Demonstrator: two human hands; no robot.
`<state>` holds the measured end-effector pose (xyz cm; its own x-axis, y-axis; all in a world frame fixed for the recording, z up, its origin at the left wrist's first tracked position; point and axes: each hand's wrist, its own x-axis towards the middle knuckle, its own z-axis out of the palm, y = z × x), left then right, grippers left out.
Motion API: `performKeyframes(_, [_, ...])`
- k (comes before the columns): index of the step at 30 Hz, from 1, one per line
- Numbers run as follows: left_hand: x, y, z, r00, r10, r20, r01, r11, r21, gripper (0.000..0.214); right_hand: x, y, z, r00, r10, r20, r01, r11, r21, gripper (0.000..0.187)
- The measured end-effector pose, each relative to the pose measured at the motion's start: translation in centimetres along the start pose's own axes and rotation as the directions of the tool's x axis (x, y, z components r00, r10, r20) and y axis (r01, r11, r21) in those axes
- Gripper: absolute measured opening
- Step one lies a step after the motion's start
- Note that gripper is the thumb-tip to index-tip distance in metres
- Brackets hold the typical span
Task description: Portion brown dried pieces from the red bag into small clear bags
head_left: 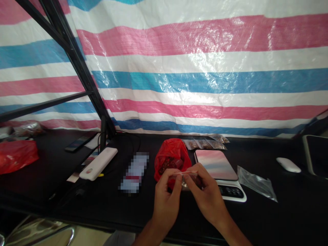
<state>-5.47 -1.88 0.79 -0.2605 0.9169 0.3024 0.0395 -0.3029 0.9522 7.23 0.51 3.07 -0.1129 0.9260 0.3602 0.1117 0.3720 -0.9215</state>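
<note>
Both hands meet over the black table, pinching the top edge of a small clear plastic bag (188,185). My left hand (166,196) is closed on the bag's left side, thumb and fingertips together. On its right side my right hand (206,194) grips the same edge. The bag's contents are mostly hidden by my fingers. Just behind stands an open red plastic bag (173,147) with dark reddish-brown pieces inside. Beside my right hand lies a white kitchen scale (216,164) with a shiny plate and black button panel, partly covered by that hand.
Several small filled bags (205,144) lie behind the scale, and a flat clear bag (257,184) to its right. Farther right is a white mouse (288,165). Leftward are a blurred-out phone-like object (135,173), a white power bank (98,164) and a black metal post (84,77).
</note>
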Motion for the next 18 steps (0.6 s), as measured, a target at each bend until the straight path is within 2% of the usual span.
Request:
performKeyframes(5, [0.3, 0.5, -0.4, 0.998, 0.066, -0.008, -0.066, 0.998, -0.005, 0.017, 0.0, -0.5, -0.1, 0.999, 0.022, 0.040, -0.022, 1.000, 0.003, 0.023])
performKeyframes(9, [0.8, 0.8, -1.6, 0.992, 0.099, 0.079, -0.096, 0.994, -0.043, 0.022, 0.3, -1.1, -0.8, 0.992, 0.033, 0.120, -0.030, 0.999, -0.028, 0.025])
performKeyframes(11, [0.9, 0.8, -2.2, 0.981, 0.139, 0.136, -0.132, 0.989, -0.062, 0.021, 0.7, -1.2, -1.5, 0.979, 0.039, 0.201, -0.032, 0.999, -0.040, 0.024])
performKeyframes(13, [0.8, 0.6, -2.7, 0.979, 0.137, 0.149, -0.134, 0.990, -0.029, 0.022, 1.3, -1.1, -2.6, 0.974, 0.026, 0.224, -0.021, 1.000, -0.023, 0.027])
performKeyframes(14, [0.7, 0.5, -2.9, 0.982, 0.137, 0.132, -0.138, 0.990, 0.003, 0.024, 1.7, -0.9, -3.4, 0.982, 0.011, 0.188, -0.009, 1.000, -0.010, 0.029])
performKeyframes(16, [0.5, 0.4, -3.2, 0.983, 0.164, 0.077, -0.170, 0.981, 0.090, 0.028, 2.8, -0.3, -5.4, 1.000, -0.019, -0.007, 0.019, 1.000, -0.003, 0.033])
performKeyframes(17, [0.4, 0.3, -3.3, 0.980, 0.193, 0.057, -0.199, 0.970, 0.137, 0.029, 3.4, 0.2, -6.7, 0.986, -0.020, -0.164, 0.015, 0.999, -0.029, 0.035])
performKeyframes(18, [0.3, 0.3, -3.5, 0.974, 0.220, 0.053, -0.227, 0.957, 0.183, 0.029, 4.0, 0.7, -8.0, 0.946, -0.008, -0.324, -0.012, 0.998, -0.059, 0.038])
